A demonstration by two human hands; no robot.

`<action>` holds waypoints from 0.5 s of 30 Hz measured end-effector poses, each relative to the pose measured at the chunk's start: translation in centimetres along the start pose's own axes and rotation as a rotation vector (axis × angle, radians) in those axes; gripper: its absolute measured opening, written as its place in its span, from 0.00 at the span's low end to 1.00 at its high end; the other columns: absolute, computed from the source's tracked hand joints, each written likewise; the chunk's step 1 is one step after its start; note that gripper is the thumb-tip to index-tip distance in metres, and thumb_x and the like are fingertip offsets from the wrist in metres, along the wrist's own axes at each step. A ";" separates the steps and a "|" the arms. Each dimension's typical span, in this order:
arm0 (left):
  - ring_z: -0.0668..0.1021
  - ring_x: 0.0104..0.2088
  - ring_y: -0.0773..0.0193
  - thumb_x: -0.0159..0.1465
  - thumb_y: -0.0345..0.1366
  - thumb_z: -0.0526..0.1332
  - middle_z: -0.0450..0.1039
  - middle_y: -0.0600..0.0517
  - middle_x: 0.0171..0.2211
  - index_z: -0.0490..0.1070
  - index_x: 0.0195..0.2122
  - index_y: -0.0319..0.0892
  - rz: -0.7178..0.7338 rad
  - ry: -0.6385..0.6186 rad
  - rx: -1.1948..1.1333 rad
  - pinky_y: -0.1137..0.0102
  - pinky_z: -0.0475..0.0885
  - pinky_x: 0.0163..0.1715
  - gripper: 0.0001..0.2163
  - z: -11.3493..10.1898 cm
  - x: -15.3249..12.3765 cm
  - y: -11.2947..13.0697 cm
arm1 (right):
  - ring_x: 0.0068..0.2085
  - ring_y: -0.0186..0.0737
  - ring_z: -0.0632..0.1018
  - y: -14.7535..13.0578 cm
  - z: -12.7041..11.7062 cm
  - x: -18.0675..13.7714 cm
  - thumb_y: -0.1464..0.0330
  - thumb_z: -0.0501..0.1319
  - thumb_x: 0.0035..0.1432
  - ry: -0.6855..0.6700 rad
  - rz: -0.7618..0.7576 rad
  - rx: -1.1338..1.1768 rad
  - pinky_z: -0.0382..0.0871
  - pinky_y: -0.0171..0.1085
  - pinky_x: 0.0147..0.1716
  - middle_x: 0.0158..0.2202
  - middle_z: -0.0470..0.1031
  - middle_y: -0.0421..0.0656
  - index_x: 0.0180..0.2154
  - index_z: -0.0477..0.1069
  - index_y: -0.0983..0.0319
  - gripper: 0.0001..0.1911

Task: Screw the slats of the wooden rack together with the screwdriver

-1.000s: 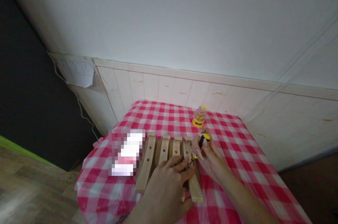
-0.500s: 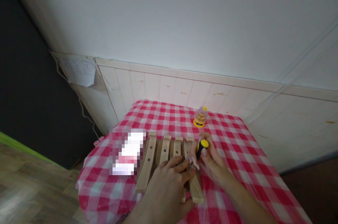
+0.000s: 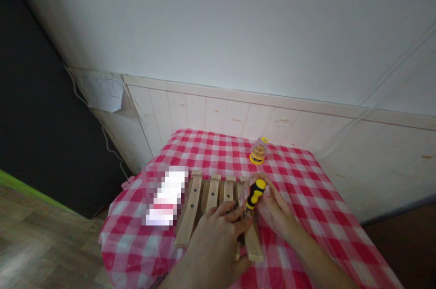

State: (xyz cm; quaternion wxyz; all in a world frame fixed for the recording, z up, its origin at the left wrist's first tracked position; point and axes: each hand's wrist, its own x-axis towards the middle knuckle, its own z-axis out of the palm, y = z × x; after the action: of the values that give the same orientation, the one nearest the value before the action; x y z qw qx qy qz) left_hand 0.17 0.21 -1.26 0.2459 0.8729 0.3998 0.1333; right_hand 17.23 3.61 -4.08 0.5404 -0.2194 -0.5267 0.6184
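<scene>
A pale wooden slatted piece [image 3: 185, 230] lies on the table, with dark screw heads in its slats. My left hand [image 3: 216, 239] rests on its right-hand slats, fingers spread and the thumb low near the slat ends. Between thumb and fingers, my right hand [image 3: 277, 214] holds a black and yellow screwdriver [image 3: 257, 191]. Its handle leans up and to the right, while its tip reaches down to the rightmost slat beside my left fingertips. Whether the tip sits in a screw cannot be made out.
Behind the slats stands a clear, yellow-based case of bits [image 3: 259, 150]. A blurred-out bright object [image 3: 166, 196] lies left of the wood. A red and white checked cloth [image 3: 211, 144] covers the table, which meets a panelled wall [image 3: 221, 110].
The screwdriver handle has tilted, showing more of its side, and my right fingers have shifted and opened somewhat around it. My left hand and the wooden piece have stayed in place.
</scene>
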 end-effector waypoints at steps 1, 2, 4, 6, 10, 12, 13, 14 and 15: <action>0.70 0.58 0.53 0.59 0.39 0.65 0.72 0.53 0.57 0.73 0.53 0.48 0.001 0.004 0.000 0.58 0.67 0.56 0.20 0.0 0.0 0.0 | 0.31 0.36 0.70 0.0 0.0 -0.1 0.56 0.57 0.66 0.005 -0.020 -0.047 0.67 0.38 0.33 0.34 0.69 0.39 0.43 0.69 0.54 0.10; 0.70 0.58 0.53 0.59 0.39 0.65 0.72 0.53 0.57 0.73 0.52 0.48 0.001 0.007 0.001 0.59 0.67 0.56 0.19 -0.1 0.0 0.1 | 0.32 0.36 0.70 0.0 0.0 -0.2 0.57 0.58 0.66 0.011 -0.034 -0.076 0.67 0.38 0.34 0.34 0.69 0.39 0.44 0.68 0.54 0.10; 0.70 0.58 0.53 0.59 0.39 0.65 0.73 0.53 0.56 0.74 0.52 0.48 0.003 0.007 0.002 0.59 0.66 0.57 0.19 0.0 0.0 0.1 | 0.31 0.34 0.69 -0.1 0.1 -0.2 0.58 0.59 0.66 0.017 -0.052 -0.073 0.67 0.36 0.33 0.32 0.68 0.37 0.43 0.67 0.53 0.09; 0.69 0.59 0.52 0.59 0.39 0.65 0.72 0.52 0.57 0.73 0.53 0.47 0.004 0.005 0.003 0.58 0.66 0.58 0.20 0.0 -0.1 0.1 | 0.28 0.33 0.67 -0.1 0.3 0.0 0.59 0.61 0.65 0.035 -0.056 -0.004 0.65 0.33 0.30 0.28 0.66 0.36 0.41 0.66 0.54 0.08; 0.68 0.60 0.51 0.59 0.40 0.65 0.71 0.51 0.58 0.72 0.55 0.47 0.001 0.004 0.008 0.58 0.66 0.57 0.22 0.2 -0.1 0.1 | 0.27 0.32 0.66 -0.5 0.6 0.5 0.57 0.62 0.63 0.090 -0.016 0.152 0.64 0.31 0.28 0.27 0.66 0.35 0.43 0.69 0.54 0.11; 0.69 0.59 0.51 0.59 0.40 0.65 0.71 0.51 0.58 0.72 0.55 0.47 0.000 0.003 0.008 0.58 0.66 0.57 0.22 0.1 -0.2 0.0 | 0.28 0.34 0.67 -0.6 0.6 0.6 0.54 0.60 0.63 0.096 0.042 0.199 0.66 0.32 0.29 0.28 0.68 0.37 0.44 0.70 0.56 0.15; 0.69 0.59 0.52 0.59 0.39 0.64 0.71 0.51 0.58 0.72 0.55 0.47 0.000 0.002 0.007 0.57 0.66 0.58 0.21 0.1 -0.1 0.0 | 0.28 0.34 0.68 -0.7 0.5 0.7 0.53 0.60 0.63 0.096 0.064 0.211 0.67 0.32 0.29 0.28 0.68 0.38 0.44 0.71 0.57 0.16; 0.69 0.59 0.52 0.59 0.39 0.64 0.71 0.51 0.58 0.72 0.55 0.48 0.001 0.002 0.005 0.57 0.66 0.58 0.21 0.1 -0.1 0.0 | 0.28 0.34 0.68 -0.7 0.4 0.7 0.53 0.60 0.63 0.092 0.074 0.215 0.67 0.32 0.29 0.28 0.67 0.38 0.44 0.72 0.57 0.16; 0.69 0.59 0.52 0.59 0.39 0.64 0.71 0.52 0.58 0.72 0.55 0.48 0.003 0.003 0.002 0.57 0.66 0.58 0.21 0.0 -0.1 0.0 | 0.27 0.34 0.68 -0.7 0.3 0.7 0.54 0.60 0.63 0.085 0.073 0.209 0.67 0.33 0.29 0.27 0.67 0.38 0.43 0.72 0.57 0.15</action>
State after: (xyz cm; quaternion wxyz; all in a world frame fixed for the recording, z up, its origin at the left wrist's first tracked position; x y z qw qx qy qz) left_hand 0.09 0.12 -1.29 0.2441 0.8736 0.3991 0.1344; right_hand 17.04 4.03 -3.12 0.5592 -0.2068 -0.4279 0.6793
